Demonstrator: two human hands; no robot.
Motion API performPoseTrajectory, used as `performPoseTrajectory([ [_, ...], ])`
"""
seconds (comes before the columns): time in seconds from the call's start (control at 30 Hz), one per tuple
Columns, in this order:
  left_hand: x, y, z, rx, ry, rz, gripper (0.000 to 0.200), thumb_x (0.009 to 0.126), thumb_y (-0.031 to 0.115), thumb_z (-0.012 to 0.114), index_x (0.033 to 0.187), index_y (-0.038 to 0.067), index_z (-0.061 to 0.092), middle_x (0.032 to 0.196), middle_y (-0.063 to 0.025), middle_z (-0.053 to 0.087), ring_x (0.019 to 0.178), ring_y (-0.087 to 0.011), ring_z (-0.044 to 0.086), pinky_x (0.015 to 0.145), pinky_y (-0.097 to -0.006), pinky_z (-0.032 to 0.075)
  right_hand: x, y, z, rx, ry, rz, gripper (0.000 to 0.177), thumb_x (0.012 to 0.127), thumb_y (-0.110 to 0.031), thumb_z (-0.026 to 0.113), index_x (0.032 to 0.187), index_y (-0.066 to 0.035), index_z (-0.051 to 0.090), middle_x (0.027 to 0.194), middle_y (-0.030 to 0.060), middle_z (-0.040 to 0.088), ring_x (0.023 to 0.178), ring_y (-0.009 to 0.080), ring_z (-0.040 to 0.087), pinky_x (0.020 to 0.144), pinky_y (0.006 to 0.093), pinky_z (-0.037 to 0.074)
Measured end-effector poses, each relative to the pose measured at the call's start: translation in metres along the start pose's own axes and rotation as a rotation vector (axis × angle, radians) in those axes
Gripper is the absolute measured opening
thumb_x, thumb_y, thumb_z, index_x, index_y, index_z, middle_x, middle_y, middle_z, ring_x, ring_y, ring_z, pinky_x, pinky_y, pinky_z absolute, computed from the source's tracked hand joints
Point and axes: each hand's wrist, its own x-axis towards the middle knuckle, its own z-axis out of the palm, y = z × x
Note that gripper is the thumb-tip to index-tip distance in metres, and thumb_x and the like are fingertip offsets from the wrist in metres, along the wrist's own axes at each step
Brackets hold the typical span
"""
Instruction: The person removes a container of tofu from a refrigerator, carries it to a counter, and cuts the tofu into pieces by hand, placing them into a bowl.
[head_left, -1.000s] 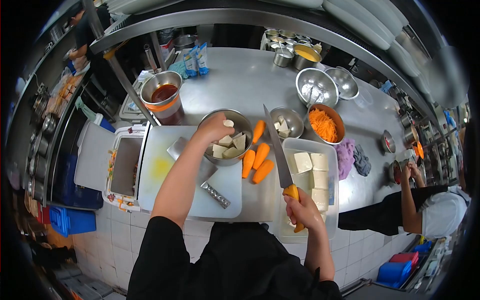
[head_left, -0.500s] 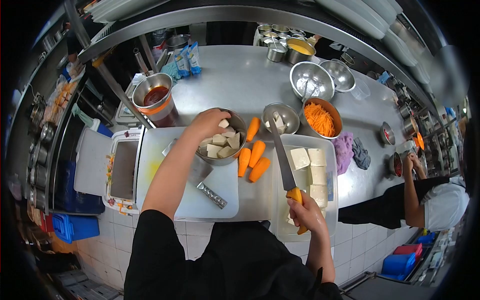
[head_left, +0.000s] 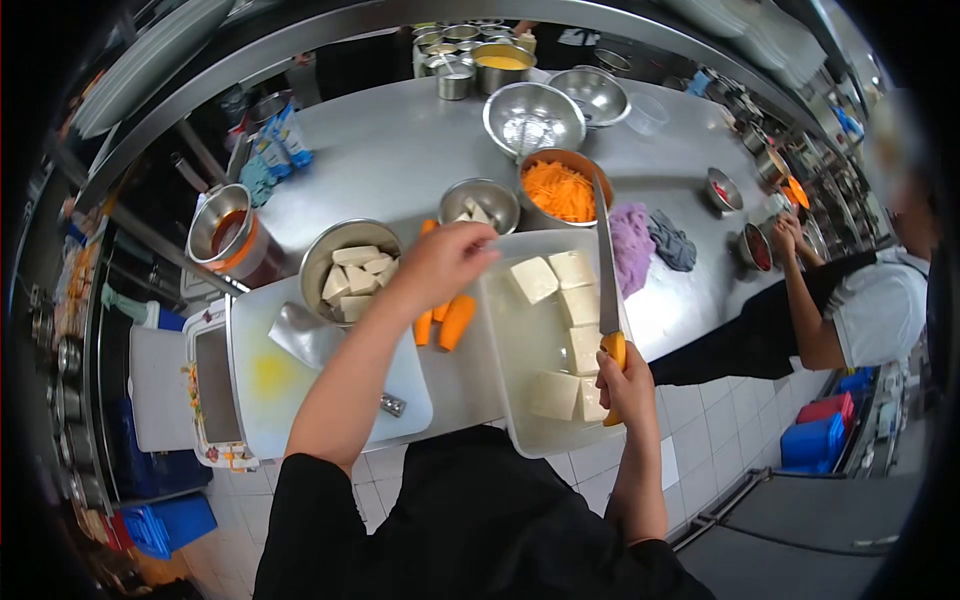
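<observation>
My right hand (head_left: pixel 628 385) grips the yellow handle of a long knife (head_left: pixel 608 265), its blade pointing up and away over the right side of a translucent plastic tub (head_left: pixel 500 340). Several white tofu blocks (head_left: pixel 583 305) sit in this tub. My left hand (head_left: pixel 448 265) is in the air near the tub's left edge, fingers stretched out and nothing visible in them. Behind its wrist stands a metal pot (head_left: pixel 318 262) of cut tofu pieces (head_left: pixel 352 283). Peeled carrots (head_left: pixel 457 322) lie partly hidden under my left arm.
A cleaver (head_left: pixel 300 333) rests on the white cutting board (head_left: pixel 262 412), partly hidden by my forearm. Beyond the tub are a small steel bowl (head_left: pixel 505 208), a pot of shredded carrot (head_left: pixel 560 190) and a purple cloth (head_left: pixel 630 245). Another person (head_left: pixel 850 310) stands at right.
My left hand has left the pot of tofu pieces and moved right to the tub. The view has turned, and the knife is now more upright and farther right over the tub.
</observation>
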Motion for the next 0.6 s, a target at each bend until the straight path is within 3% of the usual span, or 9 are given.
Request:
performPoseTrajectory([
  [0.13, 0.044, -0.008, 0.091, 0.275, -0.147, 0.076, 0.040, 0.090, 0.030, 0.063, 0.119, 0.003, 0.060, 0.108, -0.0145, 0.066, 0.100, -0.0277, 0.063, 0.086, -0.0407, 0.050, -0.013, 0.020, -0.025, 0.065, 0.099, 0.023, 0.025, 0.092, -0.021, 0.059, 0.106, 0.000, 0.057, 0.060, 0.0037, 0.055, 0.041, 0.0095, 0.048, 0.040, 0.0258, 0.038],
  [0.2, 0.065, -0.022, 0.127, 0.471, -0.294, -0.269, 0.050, 0.090, 0.040, 0.059, 0.124, 0.003, 0.056, 0.117, -0.0167, 0.063, 0.110, -0.0327, 0.060, 0.093, -0.0438, 0.047, -0.023, 0.023, -0.034, 0.087, 0.108, 0.036, 0.024, 0.092, -0.022, 0.059, 0.102, 0.000, 0.056, 0.060, 0.0032, 0.055, 0.042, 0.0091, 0.048, 0.040, 0.0250, 0.038],
  [0.23, 0.069, -0.030, 0.138, 0.475, -0.301, -0.260, 0.050, 0.090, 0.040, 0.059, 0.124, 0.003, 0.056, 0.117, -0.0167, 0.063, 0.110, -0.0327, 0.060, 0.093, -0.0438, 0.047, -0.027, 0.026, -0.038, 0.095, 0.117, 0.039, 0.024, 0.092, -0.022, 0.059, 0.102, 0.000, 0.056, 0.060, 0.0032, 0.055, 0.042, 0.0091, 0.048, 0.040, 0.0250, 0.038],
  [0.33, 0.071, -0.046, 0.153, 0.499, -0.327, -0.400, 0.069, 0.084, 0.054, 0.063, 0.126, 0.000, 0.053, 0.128, -0.0202, 0.057, 0.120, -0.0367, 0.053, 0.099, -0.0419, 0.045, -0.036, 0.038, -0.049, 0.159, 0.087, 0.056, 0.020, 0.092, -0.022, 0.058, 0.095, -0.002, 0.053, 0.060, 0.0022, 0.053, 0.042, 0.0090, 0.047, 0.040, 0.0248, 0.038],
  [0.53, 0.069, -0.062, 0.149, 0.470, -0.322, -0.370, 0.089, 0.072, 0.055, 0.074, 0.127, -0.009, 0.044, 0.125, -0.0270, 0.056, 0.118, -0.0378, 0.055, 0.099, -0.0425, 0.045, -0.035, 0.053, -0.059, 0.179, 0.066, 0.076, 0.021, 0.092, -0.022, 0.058, 0.097, -0.003, 0.053, 0.061, 0.0019, 0.053, 0.042, 0.0088, 0.047, 0.040, 0.0249, 0.038],
  [0.6, 0.070, -0.060, 0.147, 0.437, -0.328, -0.413, 0.087, 0.070, 0.050, 0.077, 0.129, -0.006, 0.044, 0.127, -0.0253, 0.055, 0.119, -0.0365, 0.054, 0.099, -0.0414, 0.045, -0.033, 0.051, -0.059, 0.185, 0.036, 0.060, 0.022, 0.092, -0.023, 0.058, 0.098, -0.003, 0.053, 0.061, 0.0018, 0.053, 0.043, 0.0087, 0.047, 0.041, 0.0248, 0.038],
])
